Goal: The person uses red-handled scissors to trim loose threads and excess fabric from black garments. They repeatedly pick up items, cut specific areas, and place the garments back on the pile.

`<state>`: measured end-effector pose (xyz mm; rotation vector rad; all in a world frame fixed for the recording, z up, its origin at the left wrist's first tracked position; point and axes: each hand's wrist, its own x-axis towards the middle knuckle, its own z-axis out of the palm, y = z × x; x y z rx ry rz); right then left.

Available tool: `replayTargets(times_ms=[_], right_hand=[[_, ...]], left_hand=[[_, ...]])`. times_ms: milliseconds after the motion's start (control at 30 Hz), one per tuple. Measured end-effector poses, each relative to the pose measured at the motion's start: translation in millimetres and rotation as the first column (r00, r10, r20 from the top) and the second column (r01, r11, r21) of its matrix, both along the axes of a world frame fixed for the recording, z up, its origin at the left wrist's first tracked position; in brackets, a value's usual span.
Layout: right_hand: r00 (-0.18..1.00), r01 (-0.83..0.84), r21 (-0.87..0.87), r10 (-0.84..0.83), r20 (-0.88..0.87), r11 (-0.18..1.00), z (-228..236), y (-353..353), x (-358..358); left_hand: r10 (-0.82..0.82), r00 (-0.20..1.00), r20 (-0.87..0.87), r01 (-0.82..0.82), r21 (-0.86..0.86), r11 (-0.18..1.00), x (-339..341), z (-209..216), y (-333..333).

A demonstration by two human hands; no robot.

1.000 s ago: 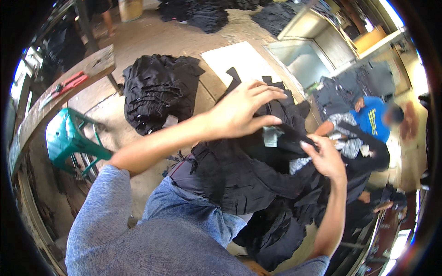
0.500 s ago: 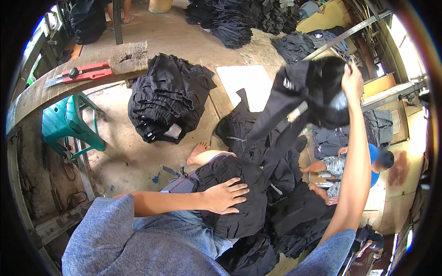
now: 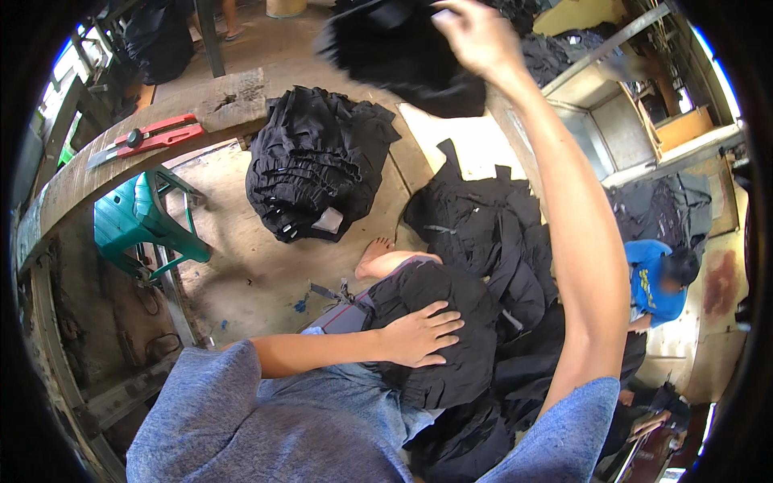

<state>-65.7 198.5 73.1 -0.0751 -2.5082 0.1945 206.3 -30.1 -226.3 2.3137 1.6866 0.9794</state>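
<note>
My left hand (image 3: 423, 334) lies flat with spread fingers on a folded black garment (image 3: 451, 378) across my lap. Raised high and far forward, my right hand (image 3: 479, 40) grips a black garment (image 3: 403, 60) by its edge; motion blurs both. That garment hangs to the left of the hand, its upper part cut off by the top of the view. Below it, a loose heap of black garments (image 3: 475, 217) spreads over the floor just beyond and right of my lap.
A rounded stack of black garments (image 3: 314, 169) with gathered waistbands stands ahead. To the left are a wooden beam (image 3: 233, 92), a red cutter knife (image 3: 161, 133) on it, and a green plastic stool (image 3: 133, 213). A person in a blue shirt (image 3: 656, 294) sits at right.
My right hand has swung the black garment up, forward and to the left, away from the floor heap. The left hand stays on the lap garment. The whole view has shifted slightly.
</note>
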Motion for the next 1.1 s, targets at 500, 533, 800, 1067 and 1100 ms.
replayTargets(times_ms=[500,533,800,1067,1100], right_hand=[[0.715,0.478,-0.216,-0.235,0.658,0.851,-170.7,-99.9,364.6],[0.701,0.532,-0.202,-0.293,0.651,0.822,-185.5,-123.0,384.8],[0.798,0.588,-0.216,-0.515,0.313,0.779,-248.8,-204.9,452.4],[0.705,0.709,-0.478,-0.54,0.46,0.518,-222.6,-178.8,455.7],[0.694,0.72,-0.431,-0.577,0.431,0.544,-216.4,-171.5,456.5]], left_hand=[[0.051,0.973,0.226,0.012,-0.269,0.963,-139.7,47.5,-6.2],[-0.005,0.983,0.186,0.05,-0.235,0.971,-139.0,48.4,-4.4],[-0.171,0.985,0.018,0.168,-0.307,0.937,-108.6,56.6,13.7],[-0.166,0.986,0.007,0.159,-0.323,0.933,-94.5,72.9,27.6],[-0.146,0.989,0.036,0.149,-0.336,0.93,-91.7,75.6,30.6]])
